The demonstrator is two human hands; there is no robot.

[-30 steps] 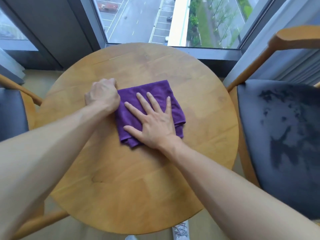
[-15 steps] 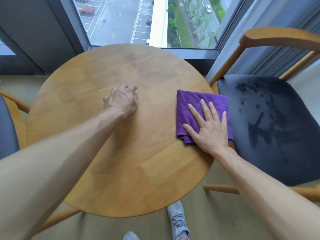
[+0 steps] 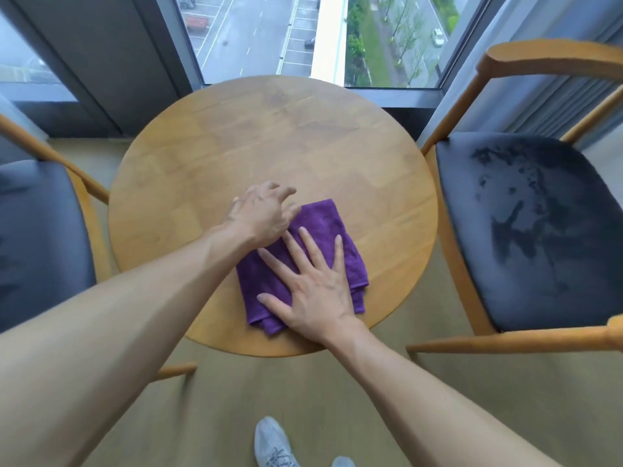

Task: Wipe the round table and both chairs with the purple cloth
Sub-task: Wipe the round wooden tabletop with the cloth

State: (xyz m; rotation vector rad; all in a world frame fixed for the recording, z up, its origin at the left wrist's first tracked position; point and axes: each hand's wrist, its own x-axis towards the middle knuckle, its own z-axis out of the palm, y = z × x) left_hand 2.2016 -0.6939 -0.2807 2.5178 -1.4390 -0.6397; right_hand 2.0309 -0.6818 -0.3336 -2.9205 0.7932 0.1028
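The folded purple cloth [image 3: 325, 220] lies on the near half of the round wooden table [image 3: 269, 143]. My right hand [image 3: 315, 293] presses flat on it with the fingers spread and straight. At the cloth's far left corner my left hand [image 3: 261, 214] rests with its fingers arched and loosely curled; the thumb touches the cloth's edge and the fingertips sit on the wood. One wooden chair with a dark grey seat [image 3: 546, 237], streaked with darker patches, stands to the right. The other chair's grey seat [image 3: 40, 241] is at the left.
A floor-to-ceiling window [image 3: 303, 35] is right behind the table, with a dark frame post at the back left. The right chair's curved wooden armrest [image 3: 526, 342] reaches toward me. A grey shoe [image 3: 273, 443] stands on the beige floor below the table's near edge.
My right hand slid the cloth from the table's right edge back to the near middle. My left hand loosened from a fist and now meets the cloth's corner.
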